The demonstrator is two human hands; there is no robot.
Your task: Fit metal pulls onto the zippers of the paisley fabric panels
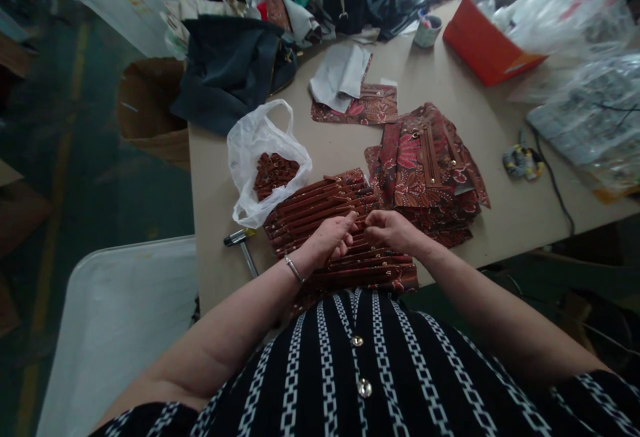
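Observation:
My left hand (334,236) and my right hand (389,229) come close together over a row of overlapping reddish-brown patterned pieces with zippers (315,207). Both hands are closed, thumb against fingers. Whatever small thing they pinch is too small to make out. Left of the row, an open white plastic bag (245,147) holds many small brown pieces (275,174). To the right lies a stack of flowered panels with zips (425,164).
A hammer-like tool (243,247) lies at the table's left edge. Farther back are a dark cloth (233,64), a grey cloth (340,74) on another panel, a cup (428,30) and an orange box (480,37). Yellow-handled pliers (523,160) and a black cable (555,187) lie right.

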